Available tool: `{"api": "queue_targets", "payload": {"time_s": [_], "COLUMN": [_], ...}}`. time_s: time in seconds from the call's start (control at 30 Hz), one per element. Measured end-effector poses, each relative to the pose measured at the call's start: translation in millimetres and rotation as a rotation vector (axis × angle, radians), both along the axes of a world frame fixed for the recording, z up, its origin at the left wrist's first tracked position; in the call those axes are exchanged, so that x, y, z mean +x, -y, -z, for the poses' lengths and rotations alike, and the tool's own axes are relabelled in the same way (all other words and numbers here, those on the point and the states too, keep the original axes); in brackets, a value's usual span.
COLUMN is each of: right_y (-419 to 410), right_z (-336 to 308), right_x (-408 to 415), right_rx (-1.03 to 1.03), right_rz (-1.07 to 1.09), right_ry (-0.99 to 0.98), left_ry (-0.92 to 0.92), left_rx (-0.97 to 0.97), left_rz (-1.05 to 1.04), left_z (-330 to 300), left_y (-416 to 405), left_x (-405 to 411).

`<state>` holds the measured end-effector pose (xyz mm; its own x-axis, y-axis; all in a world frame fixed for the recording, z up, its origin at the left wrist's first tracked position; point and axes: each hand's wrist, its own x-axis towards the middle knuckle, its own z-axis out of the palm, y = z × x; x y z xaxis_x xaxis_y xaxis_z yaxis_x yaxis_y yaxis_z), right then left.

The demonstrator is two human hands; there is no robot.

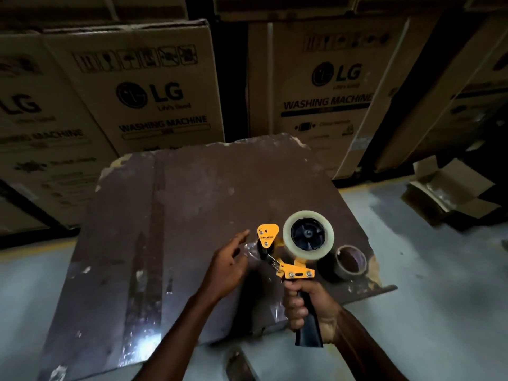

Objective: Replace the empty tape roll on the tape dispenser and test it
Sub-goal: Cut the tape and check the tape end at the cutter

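A yellow tape dispenser [283,259] with a black handle is held upright over a worn brown board [178,215]. My right hand [305,306] is shut on the handle. A full clear tape roll [308,234] sits on the dispenser's black hub. My left hand [228,265] hovers just left of the dispenser's front, fingers apart, next to a shiny strip of loose tape [251,250]; whether the fingers touch the strip is unclear. An empty brown cardboard core [351,261] lies on the board, right of the dispenser.
Large washing machine cartons [154,86] stand close behind the board. An opened cardboard box [450,193] lies on the grey floor at the right. Strips of old tape shine along the board's left part [143,312].
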<state>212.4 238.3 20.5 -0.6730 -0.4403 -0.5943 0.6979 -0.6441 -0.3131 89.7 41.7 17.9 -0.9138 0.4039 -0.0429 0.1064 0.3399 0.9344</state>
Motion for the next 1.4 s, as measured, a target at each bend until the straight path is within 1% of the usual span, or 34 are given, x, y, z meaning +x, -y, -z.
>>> {"api": "queue_targets", "payload": {"time_s": [0.13, 0.27, 0.37, 0.63, 0.83, 0.93, 1.0, 1.13, 1.27, 1.4], "right_y": [0, 2, 3, -17, -35, -44, -50, -58, -65, -72], "right_z": [-8, -19, -29, -53, -65, -67, -68, -68, -72, -75], "right_x": [-40, -79, -98, -134, -146, -146, -146, -146, -147, -146], "right_rx": [-0.106, -0.145, -0.245, -0.32, -0.334, -0.347, -0.355, -0.366, -0.382, -0.37], "right_rz": [0.012, 0.002, -0.022, -0.114, -0.195, -0.215, -0.219, -0.236, -0.26, -0.278], "right_ry": [-0.01, -0.01, -0.025, -0.054, -0.091, -0.102, -0.101, -0.1, -0.101, -0.11], "left_ry": [-0.007, -0.066, -0.097, -0.231, -0.37, -0.394, -0.372, -0.259, -0.219, -0.123], "left_rx": [0.069, 0.086, 0.081, 0.098, 0.022, 0.019, 0.038, 0.104, 0.159, 0.201], "left_rz": [-0.032, -0.061, -0.092, -0.176, -0.22, -0.25, -0.266, -0.306, -0.257, -0.214], "left_z": [-9, -16, -20, -47, -63, -67, -69, -73, -83, -89], "left_y": [3, 5, 9, -9, -24, -32, -37, -45, -50, -47], "left_x": [-24, -49, -62, -91, -101, -99, -97, -95, -94, -96]}}
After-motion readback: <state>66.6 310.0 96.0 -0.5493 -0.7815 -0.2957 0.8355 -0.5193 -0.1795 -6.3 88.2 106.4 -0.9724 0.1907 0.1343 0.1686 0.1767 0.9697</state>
